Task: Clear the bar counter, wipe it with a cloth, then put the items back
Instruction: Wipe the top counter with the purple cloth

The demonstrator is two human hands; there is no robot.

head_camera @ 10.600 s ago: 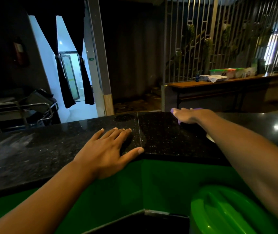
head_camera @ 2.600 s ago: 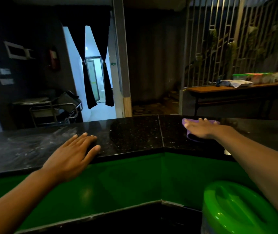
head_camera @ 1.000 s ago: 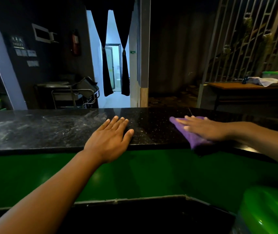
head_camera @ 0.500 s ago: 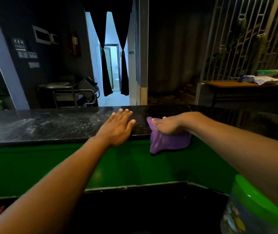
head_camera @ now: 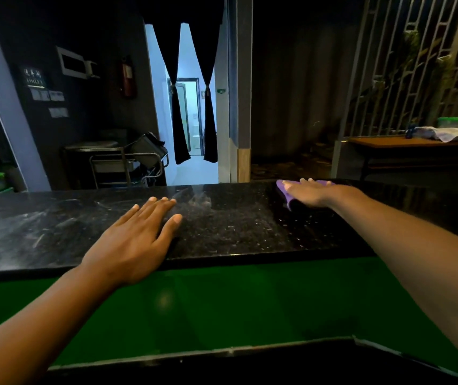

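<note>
A black speckled bar counter (head_camera: 236,232) runs across the view, with dusty smears on its left part. My left hand (head_camera: 136,240) rests flat on the counter near its front edge, fingers straight. My right hand (head_camera: 311,191) presses flat on a purple cloth (head_camera: 282,187) at the counter's far edge, right of centre. Most of the cloth is hidden under the hand.
The counter's front face below is green (head_camera: 222,301). Beyond the counter stand a metal trolley (head_camera: 122,165), a curtained doorway (head_camera: 191,107) and, at the right, a wooden table (head_camera: 416,143) with tubs and a cloth.
My right hand had the cloth bunched at the counter's front edge next to the left hand; now it lies flat on the cloth at the far edge, further right. The left hand stayed flat.
</note>
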